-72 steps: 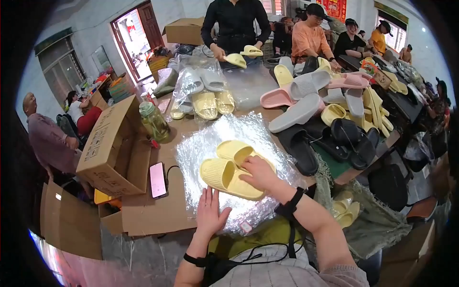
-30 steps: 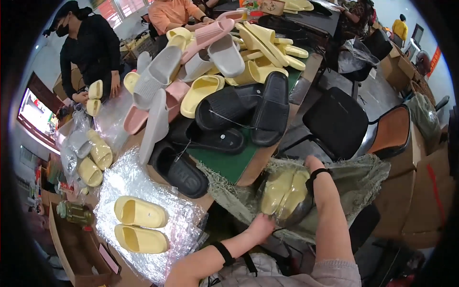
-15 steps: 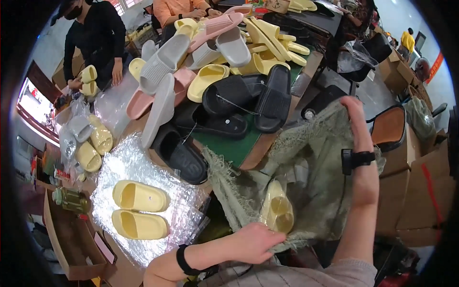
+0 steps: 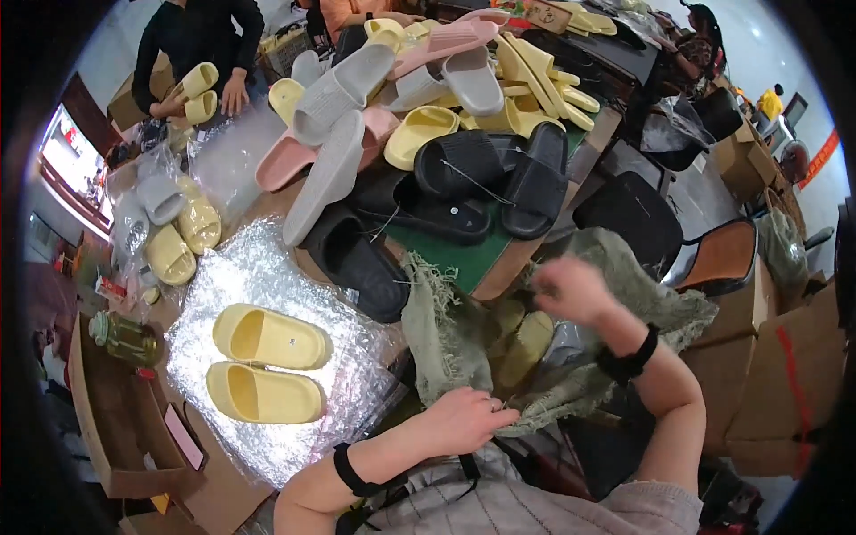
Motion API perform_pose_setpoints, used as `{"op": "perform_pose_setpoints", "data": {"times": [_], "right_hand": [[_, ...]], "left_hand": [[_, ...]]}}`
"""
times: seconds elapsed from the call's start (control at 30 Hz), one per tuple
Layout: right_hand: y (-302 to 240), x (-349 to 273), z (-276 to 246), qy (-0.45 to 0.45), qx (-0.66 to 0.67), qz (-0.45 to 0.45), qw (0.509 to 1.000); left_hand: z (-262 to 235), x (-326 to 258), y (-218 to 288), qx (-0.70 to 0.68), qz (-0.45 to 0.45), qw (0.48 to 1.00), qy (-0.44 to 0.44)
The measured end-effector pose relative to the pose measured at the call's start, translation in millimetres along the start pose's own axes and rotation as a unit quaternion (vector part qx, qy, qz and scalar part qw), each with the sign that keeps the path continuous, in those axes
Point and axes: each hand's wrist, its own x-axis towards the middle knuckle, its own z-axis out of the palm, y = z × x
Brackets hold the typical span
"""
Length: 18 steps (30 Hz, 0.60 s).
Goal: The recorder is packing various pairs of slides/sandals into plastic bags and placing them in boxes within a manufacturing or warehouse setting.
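Note:
My left hand [image 4: 464, 417] grips the near rim of an olive burlap sack [image 4: 655, 299] that hangs beside the table. My right hand [image 4: 575, 290] holds the sack's far rim, keeping its mouth spread. Inside the sack lie bagged yellow slippers [image 4: 522, 343]. To the left, a pair of yellow slippers [image 4: 266, 366] lies on a sheet of bubble wrap [image 4: 267, 276] on the table, away from both hands.
A heap of black, grey, pink and yellow slippers [image 4: 446, 134] covers the green table top. Bagged slippers [image 4: 178, 232] and an open cardboard box [image 4: 125, 428] sit at left. A person in black [image 4: 201, 36] holds yellow slippers at the far side. Chairs [image 4: 629, 218] stand right of the sack.
My right hand has come down from the raised sack edge to its rim. The slippers I lowered in now lie deeper inside the sack, and my left hand holds the near rim.

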Motion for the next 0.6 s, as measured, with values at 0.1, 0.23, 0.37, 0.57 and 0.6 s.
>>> {"op": "perform_pose_setpoints", "data": {"times": [0.1, 0.23, 0.37, 0.57, 0.6], "right_hand": [[-18.5, -8.5, 77.2, -0.263, 0.066, -0.021, 0.962], [-4.3, -1.7, 177.6, -0.461, -0.109, -0.015, 0.881], [75.6, 34.9, 252.4, -0.357, -0.113, 0.08, 0.924], [148.6, 35.7, 238.7, -0.235, -0.074, 0.286, 0.926], [153.8, 34.2, 218.0, -0.256, -0.052, 0.337, 0.905]], "left_hand": [[-1.7, 5.6, 3.0, 0.014, 0.002, 1.0, -0.026], [-4.6, 5.0, 12.7, -0.037, -0.121, 0.99, -0.067], [45.4, 6.1, -8.1, 0.012, -0.183, 0.97, -0.16], [88.1, 7.1, -27.3, -0.005, 0.025, 0.998, -0.057], [76.1, 15.1, -24.5, -0.027, -0.024, 0.989, -0.145]]}}
